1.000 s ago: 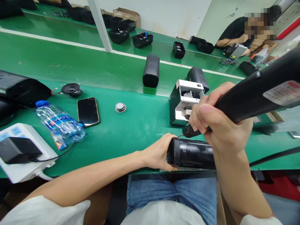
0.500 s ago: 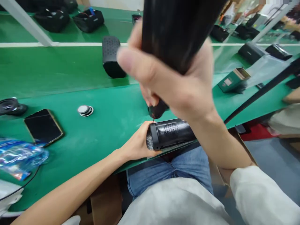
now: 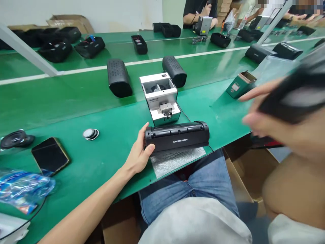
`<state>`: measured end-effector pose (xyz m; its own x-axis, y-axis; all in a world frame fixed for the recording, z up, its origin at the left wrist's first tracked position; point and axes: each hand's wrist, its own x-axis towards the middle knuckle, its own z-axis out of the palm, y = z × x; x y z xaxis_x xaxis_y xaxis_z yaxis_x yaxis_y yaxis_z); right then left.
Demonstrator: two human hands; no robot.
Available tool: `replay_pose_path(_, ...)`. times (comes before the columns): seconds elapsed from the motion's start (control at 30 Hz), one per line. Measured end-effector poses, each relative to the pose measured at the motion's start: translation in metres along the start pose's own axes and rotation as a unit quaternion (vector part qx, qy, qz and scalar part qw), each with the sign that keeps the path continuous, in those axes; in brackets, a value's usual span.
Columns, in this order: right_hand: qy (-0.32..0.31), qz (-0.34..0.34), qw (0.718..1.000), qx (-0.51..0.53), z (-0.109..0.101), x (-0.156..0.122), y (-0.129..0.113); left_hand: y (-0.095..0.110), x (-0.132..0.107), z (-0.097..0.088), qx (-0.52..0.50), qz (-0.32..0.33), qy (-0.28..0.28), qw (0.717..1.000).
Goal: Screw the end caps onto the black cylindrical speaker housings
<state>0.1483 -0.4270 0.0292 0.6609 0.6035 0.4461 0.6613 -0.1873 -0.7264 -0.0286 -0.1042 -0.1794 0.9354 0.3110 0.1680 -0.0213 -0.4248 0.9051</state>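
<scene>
My left hand point(image 3: 137, 152) grips the left end of a black speaker point(image 3: 177, 137) lettered MERKURY, thumb in front and fingers behind. The speaker rests on a sheet of bubble wrap point(image 3: 175, 162) at the bench's front edge. Out to the right, my right hand point(image 3: 266, 112) is raised and smeared by motion, holding a black electric screwdriver point(image 3: 291, 98). Its bit is not visible. Just behind the speaker is a white screw feeder point(image 3: 162, 98) with an open top and a metal piece at its front.
On the left lie a phone point(image 3: 50, 154), a round silver part point(image 3: 90, 134), a speaker driver point(image 3: 15, 139) and a blue plastic bag point(image 3: 25, 188). A green tin point(image 3: 241, 84) stands at right. Black speaker housings point(image 3: 119, 78) sit farther back. Across the bench is a person point(image 3: 199, 13).
My right hand has swung the screwdriver from above the speaker's left end out to the right. The speaker has turned so its lettering shows, and the screw feeder has come into view.
</scene>
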Motion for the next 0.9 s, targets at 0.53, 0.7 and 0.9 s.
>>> replay_pose_path(0.53, -0.203, 0.065, 0.974, -0.079, 0.058, -0.026, 0.106, -0.004, 0.003, -0.006, 0.014, -0.002, -0.032, 0.999)
replay_pose_path(0.7, -0.197, 0.05, 0.976, -0.083, 0.061, -0.023, 0.111, -0.007, 0.004, -0.005, 0.082, 0.032, -0.076, 0.993)
replay_pose_path(0.9, -0.203, 0.05, 0.974, -0.083, 0.058, -0.02, 0.111, -0.009, 0.006, -0.001, 0.088, 0.052, -0.043, 0.994)
